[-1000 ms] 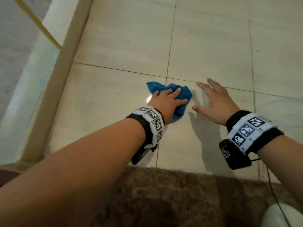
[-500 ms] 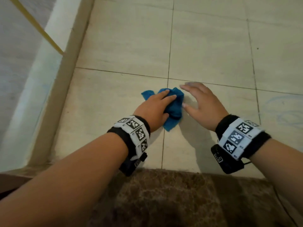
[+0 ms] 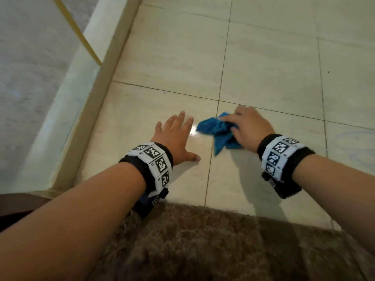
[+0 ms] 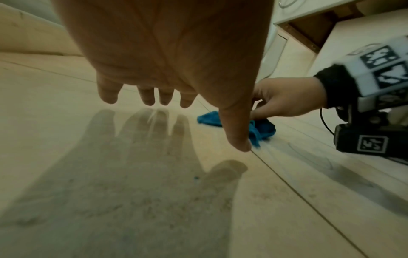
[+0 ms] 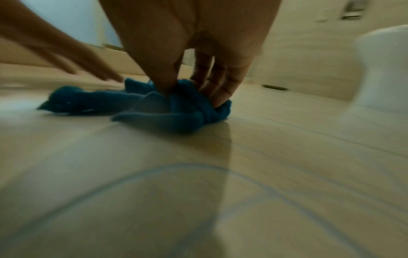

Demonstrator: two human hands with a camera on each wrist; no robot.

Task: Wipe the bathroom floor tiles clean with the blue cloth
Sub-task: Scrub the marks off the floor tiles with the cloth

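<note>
While the pale floor tiles fill most of the head view, a brown mottled mat lies along the near edge and a raised kerb runs up the left side. Faint blue scribble marks show on the tile at far right, not yet wiped. Left hand: fingers straight and spread, flat over the left tile, holding nothing; the left wrist view shows its shadow just under it, so contact with the floor is uncertain. Right hand: grip closed on the blue cloth, thumb and fingers pinching a bunched ridge. Cloth sits crumpled on the floor at the grout crossing, just right of the left hand, not touching it. Handling, judged: light, soft, limp; no fixed shape, it will slide easily on the glossy tile and fold under itself. Best held at the bunched middle with the palm pressing down, so the loose corners trail flat. Change against the frame half a second earlier: cloth was under the left hand, right hand alongside; it has passed over to the right, and the left has drawn off leftward.
</note>
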